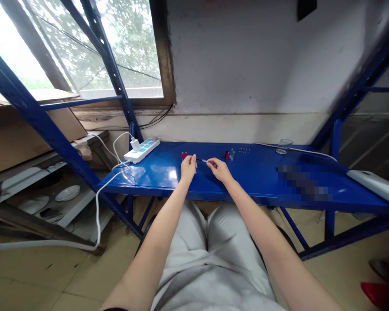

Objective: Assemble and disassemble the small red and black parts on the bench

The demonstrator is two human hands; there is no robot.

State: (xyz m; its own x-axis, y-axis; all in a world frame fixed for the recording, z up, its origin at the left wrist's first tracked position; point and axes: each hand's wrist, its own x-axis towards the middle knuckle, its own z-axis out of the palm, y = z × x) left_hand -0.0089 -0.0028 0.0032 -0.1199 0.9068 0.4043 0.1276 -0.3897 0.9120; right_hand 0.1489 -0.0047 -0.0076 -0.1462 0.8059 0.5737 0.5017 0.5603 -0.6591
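Rod: a slim dark rod [200, 160] is bridging the gap between the two hands, over the mid-depth of the blue table [149, 177]; a paler section is showing toward the right-hand end.
Left grip: left hand [188, 166] is closing on one end, fingers curled, thumb up top.
Right grip: right hand [218, 168] is pinching the other end narrowly at the fingertips; finger detail is too small to read.
Handling: judging by the pose, the left should be anchoring while the right is doing the fine work. Best to be moving along the rod's axis, light pressure, no side bend; thin stock is likely flexing or slipping otherwise.
Near pieces: red pieces [184, 155] are standing just beyond the left hand; a red-and-black piece [227, 155] and clear pieces [232, 154] are sitting just beyond the right. A knuckle could be tipping them.
Small parts: metallic bits [244, 150] are lining up farther right, easy to roll.
Edges: table front is running below both wrists; a drop could be bouncing over it.
Room: blue surface is stretching left to the power strip [142, 150]; rightward, the glass [284, 146] is standing near the back edge.
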